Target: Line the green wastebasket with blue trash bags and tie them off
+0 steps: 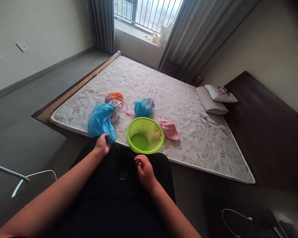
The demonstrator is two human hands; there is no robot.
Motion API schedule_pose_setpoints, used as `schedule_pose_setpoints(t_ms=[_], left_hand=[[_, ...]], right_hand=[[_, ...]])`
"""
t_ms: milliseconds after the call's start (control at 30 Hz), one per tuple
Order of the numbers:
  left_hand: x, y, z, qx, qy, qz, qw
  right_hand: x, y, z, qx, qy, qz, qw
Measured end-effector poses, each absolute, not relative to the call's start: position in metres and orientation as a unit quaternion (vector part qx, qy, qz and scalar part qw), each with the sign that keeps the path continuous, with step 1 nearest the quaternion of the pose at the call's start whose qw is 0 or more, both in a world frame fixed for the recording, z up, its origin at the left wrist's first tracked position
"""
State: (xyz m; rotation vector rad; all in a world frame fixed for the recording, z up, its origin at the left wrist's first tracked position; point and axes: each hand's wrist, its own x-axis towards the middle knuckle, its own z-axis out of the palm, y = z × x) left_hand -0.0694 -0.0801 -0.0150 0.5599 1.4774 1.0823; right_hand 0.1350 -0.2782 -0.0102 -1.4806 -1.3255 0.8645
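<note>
My left hand [103, 143] is closed on the edge of a crumpled blue plastic bag [100, 120], which lies over the near edge of the mattress. In front of my lap, my right hand [145, 170] has its fingers curled in, with nothing showing in them. Just beyond it stands a green plastic basket [131, 142] with slatted sides and nothing visible inside. Behind the basket is a second blue plastic bag [144, 107], bunched up. A pink cloth [170, 130] lies against the basket's right side. Left of these are an orange plastic bag [114, 96] and a red cord [130, 114].
The letter-printed mattress [196, 145] rests on a wooden bed frame [81, 86]. Two pillows [221, 94] lie by the dark headboard [270, 122]. White bags [164, 35] sit on the windowsill. White curved tubing [22, 178] is at lower left, and a white cable [234, 213] at lower right.
</note>
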Motion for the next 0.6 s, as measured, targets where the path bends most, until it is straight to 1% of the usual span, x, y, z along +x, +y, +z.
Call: schedule_pose_setpoints(t_ms=[67, 100, 133, 200, 267, 300, 367, 400, 433, 533, 600], left_hand=[[-0.066, -0.132, -0.006, 0.146, 0.553, 0.456, 0.682], [-0.064, -0.157, -0.002, 0.141, 0.525, 0.433, 0.719], [-0.063, -0.180, 0.003, 0.156, 0.504, 0.397, 0.751], [-0.065, -0.214, 0.015, 0.219, 0.481, 0.270, 0.805], [-0.073, -0.228, 0.033, 0.341, 0.435, 0.114, 0.826], [-0.080, -0.227, 0.044, 0.410, 0.399, 0.038, 0.819], [-0.097, -0.214, 0.065, 0.517, 0.328, -0.068, 0.788], [-0.106, -0.203, 0.073, 0.538, 0.320, -0.079, 0.776], [-0.114, -0.190, 0.078, 0.540, 0.331, -0.059, 0.771], [-0.129, -0.160, 0.072, 0.467, 0.473, 0.111, 0.739], [-0.130, -0.152, 0.059, 0.377, 0.553, 0.191, 0.718]], right_hand=[[0.117, -0.261, -0.006, -0.587, -0.548, 0.391, 0.450], [0.108, -0.250, -0.005, -0.599, -0.521, 0.421, 0.439], [0.100, -0.239, -0.005, -0.614, -0.481, 0.457, 0.427], [0.085, -0.218, -0.006, -0.610, -0.400, 0.539, 0.422], [0.073, -0.205, -0.006, -0.560, -0.353, 0.611, 0.435], [0.069, -0.202, -0.005, -0.534, -0.342, 0.630, 0.449], [0.066, -0.203, 0.001, -0.516, -0.344, 0.623, 0.477], [0.068, -0.206, 0.005, -0.524, -0.357, 0.600, 0.487], [0.071, -0.210, 0.010, -0.538, -0.377, 0.568, 0.496], [0.081, -0.227, 0.030, -0.556, -0.478, 0.461, 0.500], [0.083, -0.240, 0.045, -0.548, -0.560, 0.400, 0.475]])
